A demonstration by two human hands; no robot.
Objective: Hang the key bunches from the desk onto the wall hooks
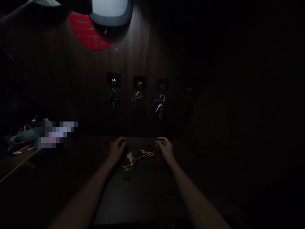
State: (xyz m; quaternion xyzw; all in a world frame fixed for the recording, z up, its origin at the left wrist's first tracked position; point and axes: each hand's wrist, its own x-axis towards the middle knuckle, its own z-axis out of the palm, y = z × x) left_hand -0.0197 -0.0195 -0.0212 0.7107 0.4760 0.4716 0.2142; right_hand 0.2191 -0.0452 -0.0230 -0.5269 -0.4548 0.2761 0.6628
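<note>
A bunch of keys (130,156) lies on the dark tabletop, with a cord in yellow and blue (143,155) stretching right from it. To the left of the keys rests my left hand (117,149), its fingers bent and thumb held apart, with nothing visible in it. My right hand (166,149) is just beyond the cord's right end. Its fingers curl in toward the thumb; dim light hides what, if anything, is between them. Small glints show beside these fingertips.
On the wall panel behind hang several key rings, among them a left one (113,97), a middle one (138,97) and a right one (160,100). Above are a red paper cutout (95,39) and a lit lamp (109,11). Clutter and a pale cable (22,163) lie left.
</note>
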